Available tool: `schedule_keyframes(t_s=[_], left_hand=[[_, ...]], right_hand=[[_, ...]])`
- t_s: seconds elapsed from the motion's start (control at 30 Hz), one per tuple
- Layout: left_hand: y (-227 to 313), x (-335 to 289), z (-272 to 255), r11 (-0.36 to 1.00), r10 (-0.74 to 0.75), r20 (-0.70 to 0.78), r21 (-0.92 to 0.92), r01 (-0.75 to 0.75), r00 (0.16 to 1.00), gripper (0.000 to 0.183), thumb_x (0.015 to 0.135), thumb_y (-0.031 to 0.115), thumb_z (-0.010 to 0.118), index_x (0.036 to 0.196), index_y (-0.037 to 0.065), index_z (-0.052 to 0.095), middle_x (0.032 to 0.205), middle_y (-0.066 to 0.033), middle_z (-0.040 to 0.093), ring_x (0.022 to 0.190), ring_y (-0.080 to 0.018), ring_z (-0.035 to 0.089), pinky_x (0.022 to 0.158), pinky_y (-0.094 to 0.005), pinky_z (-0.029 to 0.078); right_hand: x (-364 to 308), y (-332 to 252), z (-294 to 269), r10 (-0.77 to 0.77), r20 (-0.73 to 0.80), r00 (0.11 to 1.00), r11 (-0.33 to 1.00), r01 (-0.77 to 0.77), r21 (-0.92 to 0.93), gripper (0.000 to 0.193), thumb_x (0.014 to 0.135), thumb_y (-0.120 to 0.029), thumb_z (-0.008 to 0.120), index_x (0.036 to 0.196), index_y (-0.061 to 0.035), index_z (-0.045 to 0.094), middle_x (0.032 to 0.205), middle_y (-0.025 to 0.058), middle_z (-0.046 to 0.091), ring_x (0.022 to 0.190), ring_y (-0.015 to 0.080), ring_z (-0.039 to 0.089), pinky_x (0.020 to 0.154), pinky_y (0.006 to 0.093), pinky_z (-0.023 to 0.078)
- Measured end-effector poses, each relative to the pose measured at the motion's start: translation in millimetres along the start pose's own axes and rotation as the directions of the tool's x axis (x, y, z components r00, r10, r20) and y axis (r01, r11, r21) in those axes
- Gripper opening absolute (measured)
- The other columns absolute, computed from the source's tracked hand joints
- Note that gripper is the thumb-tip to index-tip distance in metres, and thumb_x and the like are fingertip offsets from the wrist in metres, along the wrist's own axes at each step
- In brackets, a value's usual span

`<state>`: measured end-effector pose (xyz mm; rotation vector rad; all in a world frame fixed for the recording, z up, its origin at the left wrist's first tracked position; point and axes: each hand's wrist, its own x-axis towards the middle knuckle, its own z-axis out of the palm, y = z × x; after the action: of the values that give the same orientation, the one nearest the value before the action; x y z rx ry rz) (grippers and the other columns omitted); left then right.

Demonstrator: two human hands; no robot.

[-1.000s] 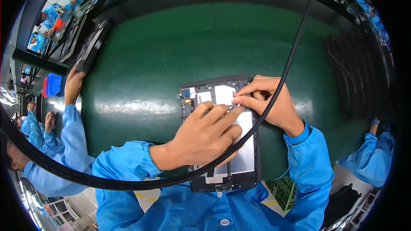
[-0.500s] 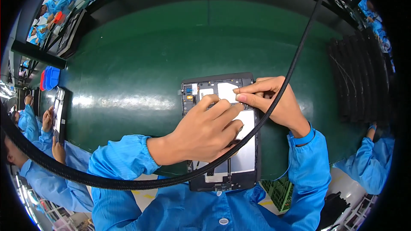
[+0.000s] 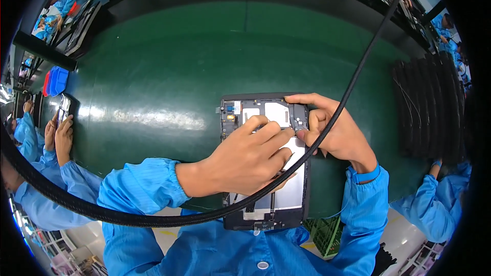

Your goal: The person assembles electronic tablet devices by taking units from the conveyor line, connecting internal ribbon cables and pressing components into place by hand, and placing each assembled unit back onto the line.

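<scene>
An opened tablet (image 3: 276,202), its silver inner plates and small boards exposed, lies on the green tabletop close to my body. Across its middle rests my left hand (image 3: 248,156), fingers bent inward and closed over the inner parts; what they pinch, if anything, is hidden beneath them. My right hand (image 3: 332,128) grips the tablet's upper right corner, with the index finger laid along the top edge and the thumb on the right side. A blue band (image 3: 368,175) circles my right wrist.
A thick black cable (image 3: 153,220) arcs across the view in front of my hands. Black ribbed trays (image 3: 429,107) stand at the right, and blue bins (image 3: 59,81) at the far left. Beside me on the left, a co-worker's hands (image 3: 62,135) hold another device. A green crate (image 3: 326,235) sits below the table.
My right hand has let go of its thumb-and-finger pinch over the upper plate and shifted to the tablet's upper right corner. My left hand stays over the middle.
</scene>
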<state>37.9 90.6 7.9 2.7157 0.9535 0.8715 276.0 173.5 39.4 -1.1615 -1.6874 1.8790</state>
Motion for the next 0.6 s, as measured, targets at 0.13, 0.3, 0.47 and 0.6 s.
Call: schedule_keyframes(t_s=[0.13,0.3,0.47,0.6], left_hand=[[-0.1,-0.2,-1.0,1.0,0.008,-0.018,0.019,-0.008,1.0,0.046,0.08,0.034,0.083,0.102,-0.006,0.077,0.122,-0.0217,0.072,0.112,-0.0331,0.062,0.099,-0.0489,0.05],[-2.1,0.3,-4.6,1.0,-0.018,-0.003,0.006,0.018,1.0,0.042,0.081,0.037,0.083,0.096,-0.002,0.077,0.126,-0.0166,0.072,0.109,-0.0333,0.061,0.098,-0.0493,0.047],[-31.6,-9.7,-17.5,0.988,-0.1,-0.214,-0.134,0.072,0.972,0.041,0.089,0.038,0.071,0.109,0.002,0.073,0.126,-0.0134,0.076,0.108,-0.035,0.063,0.098,-0.049,0.046],[-40.9,-55.1,-32.2,0.988,-0.127,-0.414,-0.135,0.077,0.901,0.028,0.085,0.031,0.07,0.103,0.009,0.076,0.102,-0.0117,0.077,0.089,-0.0344,0.065,0.09,-0.0484,0.051]], right_hand=[[1.4,-0.1,0.1,0.015,-0.01,1.0,1.0,-0.015,-0.011,0.071,0.087,0.007,0.076,0.156,-0.0015,0.064,0.061,-0.0067,0.05,0.056,0.0011,0.047,0.055,0.0243,0.035],[2.1,4.7,0.3,-0.032,0.007,0.999,0.999,0.032,-0.025,0.078,0.084,0.008,0.07,0.161,-0.0008,0.058,0.062,-0.0068,0.052,0.054,0.0059,0.058,0.054,0.0247,0.049],[1.2,9.8,-6.3,-0.151,-0.114,0.982,0.984,0.138,-0.108,0.068,0.096,0.0,0.069,0.162,-0.001,0.056,0.064,-0.0079,0.048,0.055,0.0018,0.048,0.054,0.0231,0.037],[1.2,20.3,7.1,-0.533,-0.214,0.819,0.809,0.42,-0.411,0.041,0.091,-0.003,0.07,0.132,-0.0022,0.073,0.068,-0.0061,0.047,0.063,0.0036,0.042,0.061,0.026,0.03]])
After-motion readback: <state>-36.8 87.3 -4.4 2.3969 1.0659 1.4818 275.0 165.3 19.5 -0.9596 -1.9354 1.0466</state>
